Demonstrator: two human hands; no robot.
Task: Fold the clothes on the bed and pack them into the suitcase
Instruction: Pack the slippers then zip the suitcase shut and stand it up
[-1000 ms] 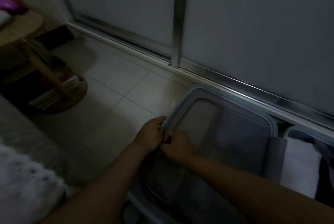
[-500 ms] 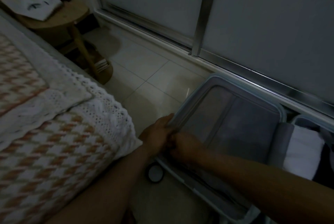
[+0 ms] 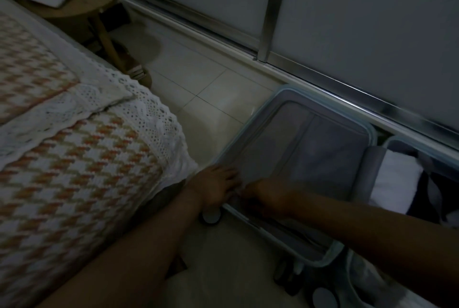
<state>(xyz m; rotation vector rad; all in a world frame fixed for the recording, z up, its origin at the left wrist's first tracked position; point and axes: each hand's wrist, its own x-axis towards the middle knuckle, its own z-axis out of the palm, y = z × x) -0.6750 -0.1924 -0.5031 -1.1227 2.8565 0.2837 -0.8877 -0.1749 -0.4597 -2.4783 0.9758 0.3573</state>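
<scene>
1. The left hand (image 3: 216,187) is lying with its fingers stretched flat over the near-left corner of the suitcase (image 3: 258,119), just above a wheel (image 3: 210,217).
2. The right hand (image 3: 267,196) is sitting just beside it on the same corner, touching the edge of the grey divider panel (image 3: 310,148); it is too dim and blurred to tell whether it is gripping anything.
3. The suitcase is lying open on the tiled floor (image 3: 198,79), directly ahead of both hands.
4. Its right half is holding white folded clothes (image 3: 395,181) and a dark garment (image 3: 444,198), well apart from the hands.
5. The bed (image 3: 74,158) is standing to the left, showing a checked blanket with a lace edge.
6. A sliding door (image 3: 372,22) is running behind the suitcase, and a wooden side table (image 3: 82,4) is standing in the far corner.
</scene>
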